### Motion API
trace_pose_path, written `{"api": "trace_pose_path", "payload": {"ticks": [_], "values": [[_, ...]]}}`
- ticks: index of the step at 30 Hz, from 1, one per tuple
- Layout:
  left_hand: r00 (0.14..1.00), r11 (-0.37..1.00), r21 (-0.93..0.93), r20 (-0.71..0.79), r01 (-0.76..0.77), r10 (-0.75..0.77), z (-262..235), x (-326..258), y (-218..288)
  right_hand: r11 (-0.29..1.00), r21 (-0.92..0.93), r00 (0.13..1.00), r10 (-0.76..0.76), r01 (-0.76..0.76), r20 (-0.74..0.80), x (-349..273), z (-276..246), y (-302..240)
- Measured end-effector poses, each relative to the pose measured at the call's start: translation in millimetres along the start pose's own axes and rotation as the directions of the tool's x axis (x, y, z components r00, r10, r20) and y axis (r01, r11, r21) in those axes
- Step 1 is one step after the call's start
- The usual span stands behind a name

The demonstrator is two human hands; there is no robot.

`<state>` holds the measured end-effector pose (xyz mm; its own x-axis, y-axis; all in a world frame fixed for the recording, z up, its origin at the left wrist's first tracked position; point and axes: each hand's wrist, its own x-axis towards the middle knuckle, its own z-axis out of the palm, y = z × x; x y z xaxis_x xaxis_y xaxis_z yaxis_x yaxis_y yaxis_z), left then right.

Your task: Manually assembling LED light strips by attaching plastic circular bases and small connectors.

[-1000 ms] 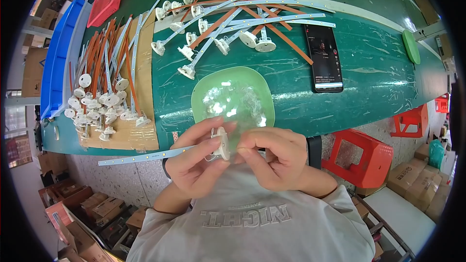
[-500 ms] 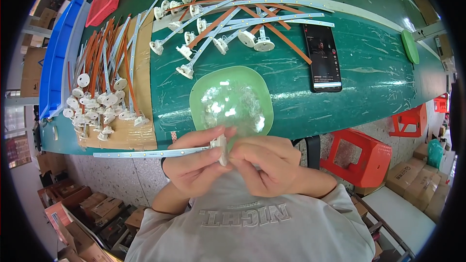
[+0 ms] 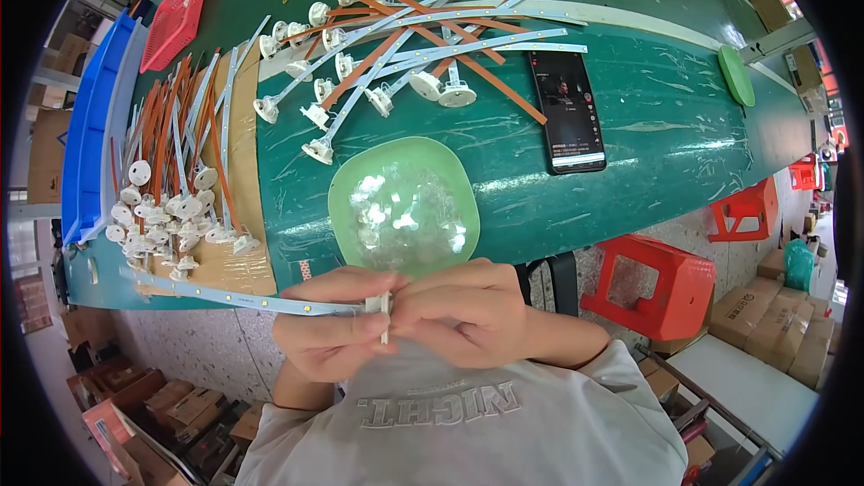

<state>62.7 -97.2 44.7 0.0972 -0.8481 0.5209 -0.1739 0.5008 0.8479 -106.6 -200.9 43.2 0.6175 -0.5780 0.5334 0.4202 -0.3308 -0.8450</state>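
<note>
My left hand [image 3: 328,328] is closed around the white round end cap [image 3: 380,308] of a pale LED strip [image 3: 243,300], gripping it between thumb and fingers. The strip sticks out to the left past the table's near edge, and the cap stands edge-on. Against the cap's right face, my right hand [image 3: 463,313] is pinched shut; whatever sits between its fingertips is hidden. Just beyond both hands, a green bowl [image 3: 461,182] holds small, clear, shiny pieces that I cannot make out singly.
Several LED strips with white caps [image 3: 378,101] lie crossed at the back, and more are bundled on cardboard [image 3: 256,256] at left. A phone [image 3: 569,117] lies right of them. Beyond the bundle stand a blue tray [image 3: 90,135] and red basket [image 3: 175,22]. Red stools [image 3: 661,274] stand at right.
The whole view has shifted, moving the table things left and slightly down. The strip now slopes down toward my hands, and its cap is turned more edge-on. Both hands keep their grip.
</note>
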Motion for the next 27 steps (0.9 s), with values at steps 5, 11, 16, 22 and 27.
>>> {"api": "trace_pose_path", "payload": {"ticks": [5,11,16,22,27], "values": [[0.99,0.994,-0.097,0.13,-0.047,0.059,-8,5,4,0.99,0.135,0.99,-0.055,0.037,0.131,4,-8,0],[0.996,0.999,-0.022,0.082,-0.045,0.046,-6,2,10,0.994,0.108,0.991,-0.02,0.005,0.131,0,-2,2],[0.993,0.998,0.015,0.094,-0.067,0.065,-6,2,10,0.994,0.114,0.991,-0.018,0.003,0.134,-3,-1,4],[0.995,0.998,0.029,0.088,-0.056,0.053,-11,2,8,0.997,0.033,0.993,-0.078,0.075,0.084,-2,6,8],[0.967,0.829,0.5,-0.163,0.251,-0.194,-60,0,22,0.945,-0.202,0.966,-0.255,0.256,0.034,5,-19,13]]}}
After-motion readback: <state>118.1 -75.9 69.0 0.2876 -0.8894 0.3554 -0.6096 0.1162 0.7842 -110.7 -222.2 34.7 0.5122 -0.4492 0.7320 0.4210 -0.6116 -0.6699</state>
